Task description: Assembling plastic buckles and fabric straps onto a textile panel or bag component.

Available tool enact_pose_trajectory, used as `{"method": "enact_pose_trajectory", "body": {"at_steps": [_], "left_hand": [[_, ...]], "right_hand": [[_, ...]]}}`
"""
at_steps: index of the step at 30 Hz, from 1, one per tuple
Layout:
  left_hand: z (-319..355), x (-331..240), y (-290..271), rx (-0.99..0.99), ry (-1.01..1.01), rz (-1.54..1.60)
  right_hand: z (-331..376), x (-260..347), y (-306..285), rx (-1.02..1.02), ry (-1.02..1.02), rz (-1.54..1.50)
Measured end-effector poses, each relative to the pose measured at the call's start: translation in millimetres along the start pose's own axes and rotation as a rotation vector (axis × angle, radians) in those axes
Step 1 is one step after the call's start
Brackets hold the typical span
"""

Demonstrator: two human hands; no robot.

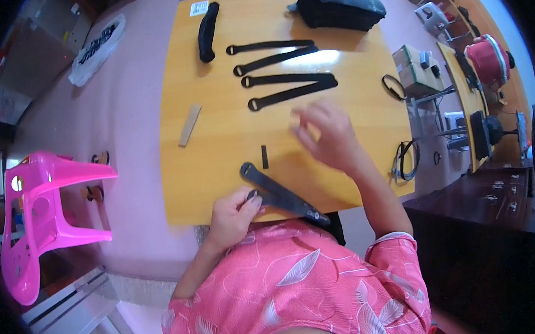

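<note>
Left hand (233,212) pinches the black strap (279,194); right hand (329,135) hovers beyond, blurred, grip unclear. Strap may slide off the table edge (185,219).

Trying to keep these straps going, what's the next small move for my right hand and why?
Probably bring the right hand down to the small black piece and pick it up: it lies loose just above the black strap your left hand pins at the table edge.

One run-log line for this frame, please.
left hand: pinching black strap at table edge | right hand: blurred above table, empty-looking | four straps laid out beyond
</note>
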State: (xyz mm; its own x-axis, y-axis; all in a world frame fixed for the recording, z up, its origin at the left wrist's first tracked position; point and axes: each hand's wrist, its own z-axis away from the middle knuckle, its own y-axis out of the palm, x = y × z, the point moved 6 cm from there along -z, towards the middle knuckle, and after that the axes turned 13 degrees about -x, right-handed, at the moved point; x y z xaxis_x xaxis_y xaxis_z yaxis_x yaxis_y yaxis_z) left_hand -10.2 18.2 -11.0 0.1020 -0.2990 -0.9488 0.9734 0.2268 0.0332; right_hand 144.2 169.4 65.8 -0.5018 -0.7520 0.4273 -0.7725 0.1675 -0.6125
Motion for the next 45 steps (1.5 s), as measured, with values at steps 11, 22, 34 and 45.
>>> {"method": "enact_pose_trajectory", "body": {"at_steps": [11, 22, 34, 45], "left_hand": [[14.0, -50.1, 12.5, -0.042, 0.654, -0.148], [-2.6, -13.7, 23.7, -0.024, 1.120, -0.737], [-6.9, -29.8, 34.4, -0.057, 1.091, -0.802], [-2.8, -40.5, 3.5, -0.204, 0.967, -0.653]], "right_hand": [[73.9, 78.2, 4.7, 0.231, 0.076, -0.063], [85.8, -9.3, -33.2, -0.339, 1.073, -0.624], [27.0, -145.1, -209.9, -0.540, 0.833, -0.552], [-53.8, -273.4, -18.7, 0.028, 0.579, 0.301]]}}
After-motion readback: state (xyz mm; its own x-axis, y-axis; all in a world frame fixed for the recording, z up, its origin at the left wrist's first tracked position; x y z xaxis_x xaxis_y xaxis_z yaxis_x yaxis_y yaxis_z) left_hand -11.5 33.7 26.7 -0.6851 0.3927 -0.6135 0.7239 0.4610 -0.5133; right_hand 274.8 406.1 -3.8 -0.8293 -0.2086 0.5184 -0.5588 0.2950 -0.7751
